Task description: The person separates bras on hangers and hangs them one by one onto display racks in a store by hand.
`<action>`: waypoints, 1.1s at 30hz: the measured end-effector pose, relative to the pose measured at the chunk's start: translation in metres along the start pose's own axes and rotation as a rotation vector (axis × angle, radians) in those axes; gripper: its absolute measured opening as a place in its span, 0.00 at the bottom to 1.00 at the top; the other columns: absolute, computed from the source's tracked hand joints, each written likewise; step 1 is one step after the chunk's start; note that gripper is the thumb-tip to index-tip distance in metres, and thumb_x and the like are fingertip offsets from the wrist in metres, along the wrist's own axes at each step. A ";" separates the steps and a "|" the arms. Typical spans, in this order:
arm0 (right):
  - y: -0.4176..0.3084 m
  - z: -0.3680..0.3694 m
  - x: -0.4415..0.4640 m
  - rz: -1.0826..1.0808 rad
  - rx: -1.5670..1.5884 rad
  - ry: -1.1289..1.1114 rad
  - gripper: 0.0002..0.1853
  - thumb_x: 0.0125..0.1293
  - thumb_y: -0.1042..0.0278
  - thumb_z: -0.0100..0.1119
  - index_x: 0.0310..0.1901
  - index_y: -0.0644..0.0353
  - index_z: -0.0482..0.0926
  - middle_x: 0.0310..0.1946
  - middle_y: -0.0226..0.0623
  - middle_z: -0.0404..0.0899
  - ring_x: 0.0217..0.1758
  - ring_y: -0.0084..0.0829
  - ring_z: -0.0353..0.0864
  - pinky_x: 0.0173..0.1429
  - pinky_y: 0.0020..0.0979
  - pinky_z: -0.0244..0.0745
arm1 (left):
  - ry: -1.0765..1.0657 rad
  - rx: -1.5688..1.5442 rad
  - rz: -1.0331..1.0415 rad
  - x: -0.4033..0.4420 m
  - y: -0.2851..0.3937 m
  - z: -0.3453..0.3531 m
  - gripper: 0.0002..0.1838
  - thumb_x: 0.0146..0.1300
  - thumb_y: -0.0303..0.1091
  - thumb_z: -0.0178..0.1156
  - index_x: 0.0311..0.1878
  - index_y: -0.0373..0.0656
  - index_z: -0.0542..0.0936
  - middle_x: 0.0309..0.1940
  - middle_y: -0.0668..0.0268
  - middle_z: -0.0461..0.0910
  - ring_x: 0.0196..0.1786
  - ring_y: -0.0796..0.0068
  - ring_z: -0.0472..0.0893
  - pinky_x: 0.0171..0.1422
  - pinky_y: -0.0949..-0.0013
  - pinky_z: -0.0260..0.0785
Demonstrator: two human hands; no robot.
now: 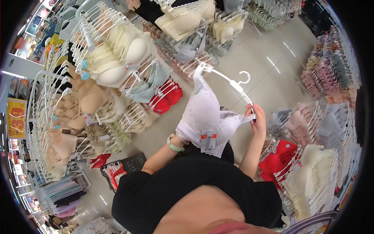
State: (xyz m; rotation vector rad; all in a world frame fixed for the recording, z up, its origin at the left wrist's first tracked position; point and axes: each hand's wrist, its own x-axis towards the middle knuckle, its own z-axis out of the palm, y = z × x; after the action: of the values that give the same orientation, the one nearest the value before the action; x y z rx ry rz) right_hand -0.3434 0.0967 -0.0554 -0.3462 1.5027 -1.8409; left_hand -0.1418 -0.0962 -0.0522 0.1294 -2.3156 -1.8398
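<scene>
A pale lilac lace bra [202, 105] hangs from a white plastic hanger [235, 85] in front of my chest. My right hand [258, 119] is closed on the hanger's right end, where the strap is looped. The hanger's hook points up, free of any rail. My left forearm, with a green band at the wrist, reaches behind the bra's left cup, and the bra hides that hand. A price tag [208, 140] with red and white print hangs at the bra's lower edge.
At the left are racks of cream bras [134, 50], beige bras [93, 99] and red ones [167, 95]. A dark basket [134, 162] stands at lower left. More racks stand at right, with a red garment [278, 160] and cream bras [309, 171].
</scene>
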 end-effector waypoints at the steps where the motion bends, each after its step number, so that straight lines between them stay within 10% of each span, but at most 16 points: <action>1: -0.003 -0.007 0.007 -0.042 0.060 0.022 0.17 0.66 0.60 0.42 0.33 0.66 0.74 0.15 0.35 0.73 0.09 0.14 0.56 0.13 0.15 0.48 | -0.031 0.212 0.023 0.009 -0.002 -0.008 0.27 0.65 0.45 0.40 0.64 0.44 0.54 0.63 0.62 0.56 0.65 0.64 0.57 0.68 0.61 0.47; 6: -0.023 -0.020 0.059 -0.096 0.139 0.039 0.17 0.65 0.59 0.42 0.32 0.65 0.74 0.14 0.35 0.72 0.11 0.14 0.58 0.15 0.16 0.48 | 0.176 -0.599 0.050 0.031 -0.037 -0.041 0.29 0.64 0.51 0.38 0.64 0.44 0.56 0.63 0.60 0.58 0.64 0.60 0.59 0.67 0.56 0.48; 8: -0.032 -0.018 0.085 -0.087 0.094 0.007 0.16 0.65 0.60 0.43 0.32 0.65 0.74 0.14 0.35 0.72 0.11 0.14 0.58 0.15 0.16 0.48 | 0.209 -1.644 -0.136 0.062 -0.004 -0.066 0.35 0.59 0.59 0.42 0.63 0.44 0.58 0.61 0.61 0.60 0.63 0.58 0.60 0.67 0.56 0.48; 9: -0.036 -0.016 0.100 -0.074 0.054 -0.020 0.16 0.65 0.61 0.43 0.32 0.65 0.75 0.14 0.34 0.72 0.12 0.14 0.58 0.16 0.16 0.48 | 0.264 -1.670 -0.151 0.069 -0.008 -0.073 0.35 0.60 0.61 0.36 0.62 0.43 0.59 0.60 0.58 0.62 0.62 0.55 0.62 0.66 0.52 0.49; 12: -0.050 -0.008 0.140 -0.030 -0.099 -0.046 0.16 0.64 0.60 0.44 0.33 0.65 0.75 0.14 0.33 0.72 0.12 0.14 0.56 0.17 0.14 0.47 | 0.235 -1.609 -0.128 0.078 -0.048 -0.095 0.33 0.61 0.57 0.38 0.61 0.41 0.60 0.59 0.56 0.64 0.60 0.57 0.65 0.64 0.54 0.55; 17: -0.060 0.003 0.193 -0.044 -0.425 -0.132 0.15 0.62 0.59 0.49 0.33 0.63 0.78 0.17 0.26 0.74 0.17 0.13 0.62 0.19 0.18 0.51 | 0.376 -0.740 -0.428 0.112 -0.065 -0.120 0.22 0.51 0.24 0.60 0.52 0.36 0.69 0.42 0.65 0.76 0.43 0.77 0.75 0.48 0.73 0.68; 33: -0.014 0.012 0.413 -0.285 -0.808 -0.443 0.11 0.56 0.62 0.58 0.31 0.64 0.78 0.21 0.31 0.76 0.22 0.20 0.68 0.28 0.23 0.63 | 0.650 -0.414 -0.492 0.176 -0.140 -0.107 0.12 0.52 0.24 0.58 0.41 0.34 0.75 0.35 0.67 0.78 0.37 0.81 0.75 0.43 0.75 0.68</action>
State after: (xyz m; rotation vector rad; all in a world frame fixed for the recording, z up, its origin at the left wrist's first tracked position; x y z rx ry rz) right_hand -0.6311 -0.1896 -0.1343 -1.3091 1.8611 -1.1376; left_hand -0.2999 -0.2628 -0.1495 1.1270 -1.5099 -2.0235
